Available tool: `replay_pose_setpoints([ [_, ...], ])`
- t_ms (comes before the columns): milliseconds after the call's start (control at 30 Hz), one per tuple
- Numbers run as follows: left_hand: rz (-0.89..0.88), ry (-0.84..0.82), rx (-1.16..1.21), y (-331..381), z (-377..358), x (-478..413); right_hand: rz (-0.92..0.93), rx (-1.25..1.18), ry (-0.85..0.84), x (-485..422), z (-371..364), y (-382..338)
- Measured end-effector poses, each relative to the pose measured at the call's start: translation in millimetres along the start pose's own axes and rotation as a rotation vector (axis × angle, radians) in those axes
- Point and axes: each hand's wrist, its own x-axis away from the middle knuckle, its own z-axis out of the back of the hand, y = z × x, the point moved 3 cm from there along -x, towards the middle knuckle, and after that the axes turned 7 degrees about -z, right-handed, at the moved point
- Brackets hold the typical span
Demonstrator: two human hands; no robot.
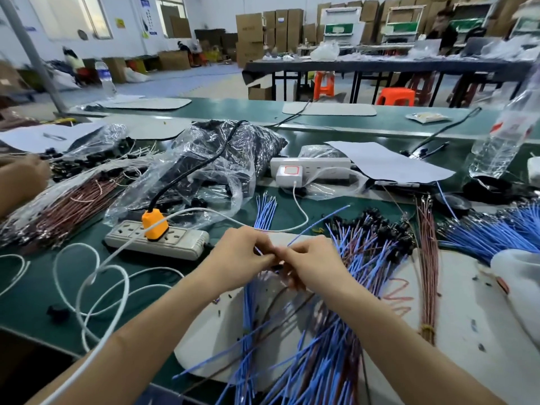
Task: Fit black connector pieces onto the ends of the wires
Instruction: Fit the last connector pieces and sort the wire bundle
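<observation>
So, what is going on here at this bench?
A person is assembling wires by hand. The left hand and the right hand meet fingertip to fingertip above a white mat and pinch one blue wire, whose free end rises to the right. Something small and dark shows between the fingertips, probably a connector, but too small to be sure. Loose blue wires lie under the wrists, and a pile of wires with black ends lies to the right.
</observation>
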Motion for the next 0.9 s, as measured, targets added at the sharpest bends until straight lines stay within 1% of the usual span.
replay_pose_setpoints([
  [33,-0.008,0.004,0.023,-1.7,-0.9,2.0,-0.005,-0.032,0.015,-1.1,-0.9,1.4],
  [67,-0.02,-0.011,0.059,-3.1,-3.1,4.6,-0.021,-0.115,0.009,-1.5,-1.6,2.5],
  [133,-0.063,-0.066,0.14,-7.8,-8.4,10.0,-0.04,-0.335,-0.013,-1.3,-3.0,1.0],
  [200,-0.132,-0.14,0.123,-10.7,-12.5,16.3,0.005,-0.494,0.048,-1.7,2.7,-4.0],
  [267,-0.206,-0.195,0.034,-13.5,-15.4,20.8,0.077,-0.613,0.166,-3.7,19.9,-9.7],
  [333,-0.239,-0.237,0.01,-16.0,-15.5,24.4,0.135,-0.781,0.325,-6.0,49.3,-14.1],
  [400,-0.194,-0.273,0.147,-20.1,-10.0,27.5,0.18,-0.93,0.514,-4.9,85.1,-15.5],
  [433,-0.153,-0.242,0.231,-22.9,-3.6,26.9,0.202,-0.962,0.587,-3.1,101.6,-14.6],
  [467,-0.114,-0.161,0.265,-29.0,4.6,24.3,0.221,-0.974,0.631,-0.6,115.3,-12.2],
  [500,-0.099,-0.032,0.205,-36.1,15.0,19.8,0.241,-0.978,0.648,2.2,125.7,-8.3],
  [567,-0.076,0.234,-0.121,-52.0,36.9,3.0,0.257,-0.957,0.642,8.3,137.4,1.8],
  [600,-0.039,0.313,-0.24,-58.7,45.8,-8.0,0.252,-0.93,0.626,12.8,139.1,6.3],
  [633,0.025,0.347,-0.312,-67.7,52.9,-21.8,0.244,-0.904,0.602,16.4,139.0,9.9],
  [667,0.107,0.306,-0.383,-77.6,56.5,-37.0,0.23,-0.88,0.574,19.0,137.9,12.1],
  [733,0.275,0.098,-0.582,-95.7,57.8,-64.1,0.165,-0.794,0.549,20.4,133.0,18.8],
  [767,0.329,-0.015,-0.671,-102.4,57.0,-72.8,0.131,-0.754,0.55,21.1,131.4,23.2],
  [800,0.351,-0.101,-0.726,-109.6,55.8,-78.7,0.103,-0.739,0.55,21.2,130.5,27.7],
  [833,0.345,-0.144,-0.763,-115.6,53.5,-84.6,0.082,-0.742,0.544,21.6,131.7,32.5],
  [900,0.294,-0.156,-0.792,-132.8,53.5,-89.8,0.042,-0.757,0.494,20.6,133.2,40.5],
])
